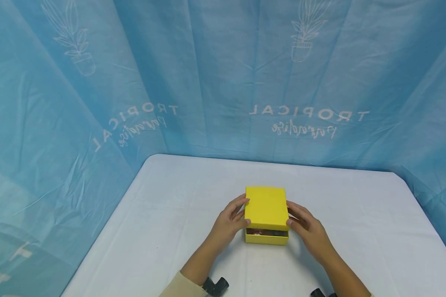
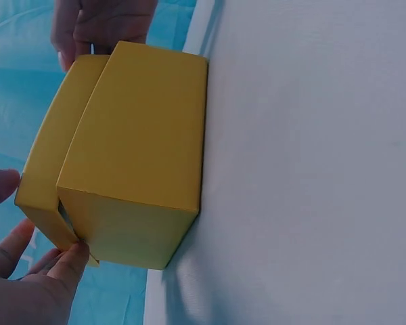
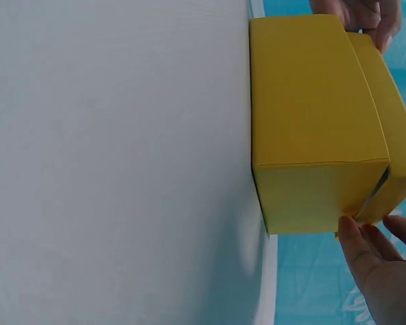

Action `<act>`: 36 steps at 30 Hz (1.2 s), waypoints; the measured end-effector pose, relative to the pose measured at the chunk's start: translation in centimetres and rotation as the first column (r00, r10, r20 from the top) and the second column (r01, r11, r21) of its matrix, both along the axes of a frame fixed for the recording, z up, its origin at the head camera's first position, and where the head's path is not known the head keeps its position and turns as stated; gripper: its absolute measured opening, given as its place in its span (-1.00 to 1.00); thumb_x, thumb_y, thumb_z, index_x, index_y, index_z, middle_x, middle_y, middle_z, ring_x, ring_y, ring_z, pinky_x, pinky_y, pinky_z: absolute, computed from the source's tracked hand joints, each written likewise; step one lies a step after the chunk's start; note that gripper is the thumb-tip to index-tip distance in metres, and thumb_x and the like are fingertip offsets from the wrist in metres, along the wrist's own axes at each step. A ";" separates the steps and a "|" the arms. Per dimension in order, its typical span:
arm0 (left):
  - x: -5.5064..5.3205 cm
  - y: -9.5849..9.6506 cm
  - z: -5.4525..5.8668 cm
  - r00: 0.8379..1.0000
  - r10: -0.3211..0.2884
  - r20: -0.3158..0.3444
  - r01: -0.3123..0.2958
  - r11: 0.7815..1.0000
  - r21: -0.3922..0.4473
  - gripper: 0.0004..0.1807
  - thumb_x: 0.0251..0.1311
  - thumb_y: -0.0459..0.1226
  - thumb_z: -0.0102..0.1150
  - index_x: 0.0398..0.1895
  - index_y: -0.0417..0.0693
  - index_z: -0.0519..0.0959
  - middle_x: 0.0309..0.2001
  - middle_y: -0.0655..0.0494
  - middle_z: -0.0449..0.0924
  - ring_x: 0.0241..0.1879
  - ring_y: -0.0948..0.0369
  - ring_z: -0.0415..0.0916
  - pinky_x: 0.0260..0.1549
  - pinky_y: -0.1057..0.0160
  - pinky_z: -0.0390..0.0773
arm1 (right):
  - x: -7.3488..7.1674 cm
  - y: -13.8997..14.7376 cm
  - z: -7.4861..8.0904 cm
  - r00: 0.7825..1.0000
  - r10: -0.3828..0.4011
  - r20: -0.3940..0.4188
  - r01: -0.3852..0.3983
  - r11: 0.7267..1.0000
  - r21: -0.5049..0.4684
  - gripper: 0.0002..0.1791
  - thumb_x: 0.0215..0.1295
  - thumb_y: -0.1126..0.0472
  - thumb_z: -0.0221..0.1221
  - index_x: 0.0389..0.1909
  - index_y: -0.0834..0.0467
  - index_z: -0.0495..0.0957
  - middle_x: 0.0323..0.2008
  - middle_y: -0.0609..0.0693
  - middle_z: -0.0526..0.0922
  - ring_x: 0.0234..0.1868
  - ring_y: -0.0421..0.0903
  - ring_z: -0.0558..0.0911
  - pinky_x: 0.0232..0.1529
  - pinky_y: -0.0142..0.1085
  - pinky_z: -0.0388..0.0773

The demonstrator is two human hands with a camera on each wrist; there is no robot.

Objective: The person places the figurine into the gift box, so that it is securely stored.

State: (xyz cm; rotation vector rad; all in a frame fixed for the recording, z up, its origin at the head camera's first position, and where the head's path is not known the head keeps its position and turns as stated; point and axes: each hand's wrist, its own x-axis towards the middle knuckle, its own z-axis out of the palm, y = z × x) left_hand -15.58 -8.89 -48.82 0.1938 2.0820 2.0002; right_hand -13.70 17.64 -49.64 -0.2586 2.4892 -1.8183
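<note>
A yellow box stands on the white table. Its yellow lid sits tilted over the top, and a gap shows along the near side. Through that gap some dark and reddish contents are partly visible; their kind is hidden. My left hand holds the lid by its left side, between thumb and fingers. On the opposite side my right hand grips the lid's edge the same way. In the left wrist view, fingertips of the left hand also touch near the seam between lid and box.
The white-covered table extends around the box on all sides. Blue curtains printed with white lettering and plants hang behind it and at both sides. Dark wrist straps sit on the forearms.
</note>
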 end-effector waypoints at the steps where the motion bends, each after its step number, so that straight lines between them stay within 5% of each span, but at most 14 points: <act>1: 0.1 0.0 -0.1 1.000 0.004 0.000 -0.004 1.000 -0.008 -0.35 0.22 -0.38 0.22 0.40 0.17 0.42 0.57 0.31 0.13 0.58 0.15 0.12 0.39 0.30 0.35 | 0.0 0.0 0.0 1.000 0.002 0.007 -0.002 1.000 -0.004 -0.38 0.47 0.00 0.17 0.50 -0.06 0.31 0.48 -0.04 0.35 0.45 0.11 0.42 0.18 -0.67 0.42; 11: 1.1 -0.1 -0.4 1.000 0.000 -0.006 0.000 1.000 -0.011 -0.38 0.24 -0.35 0.24 0.38 0.21 0.44 0.56 0.33 0.14 0.58 0.14 0.10 0.35 0.36 0.38 | 0.3 0.3 -0.2 0.999 -0.002 0.042 0.001 1.000 0.030 -0.43 0.48 -0.01 0.16 0.47 -0.14 0.34 0.46 -0.11 0.38 0.46 0.01 0.40 0.17 -0.68 0.40; 16: 1.3 -0.2 -0.5 1.000 -0.004 -0.016 0.004 1.000 -0.007 -0.38 0.23 -0.35 0.26 0.37 0.20 0.45 0.57 0.29 0.13 0.60 0.11 0.06 0.39 0.31 0.37 | 0.6 0.5 0.0 0.998 0.006 0.062 -0.007 1.000 0.019 -0.44 0.48 0.01 0.16 0.45 -0.13 0.37 0.46 -0.12 0.37 0.39 -0.31 0.43 0.18 -0.66 0.41; 22: 1.5 -0.5 -0.4 0.997 -0.056 -0.048 0.056 0.998 0.004 -0.41 0.27 -0.36 0.23 0.38 0.15 0.44 0.58 0.27 0.08 0.61 0.05 0.00 0.45 0.15 0.33 | 1.0 0.5 0.2 0.996 0.029 0.081 -0.028 0.999 -0.015 -0.43 0.49 0.05 0.16 0.47 -0.03 0.35 0.49 -0.03 0.33 0.46 -0.05 0.39 0.17 -0.67 0.42; 29: 1.7 -0.5 0.0 0.998 -0.054 -0.042 0.054 0.999 -0.006 -0.44 0.25 -0.39 0.24 0.32 0.14 0.50 0.59 0.23 0.08 0.60 0.01 0.03 0.42 0.16 0.39 | 1.1 0.7 0.3 0.996 0.049 0.076 -0.047 0.998 -0.037 -0.43 0.48 0.10 0.16 0.47 0.00 0.34 0.49 -0.01 0.32 0.28 -0.57 0.40 0.17 -0.65 0.44; 36: 2.0 -0.5 0.2 0.998 -0.052 -0.036 0.052 0.999 -0.006 -0.45 0.25 -0.41 0.25 0.31 0.12 0.51 0.59 0.22 0.09 0.60 0.03 0.05 0.41 0.14 0.43 | 1.2 0.5 0.4 0.994 0.051 0.099 -0.050 0.999 -0.018 -0.42 0.47 0.12 0.17 0.47 -0.01 0.35 0.49 -0.01 0.32 0.48 0.02 0.36 0.17 -0.64 0.43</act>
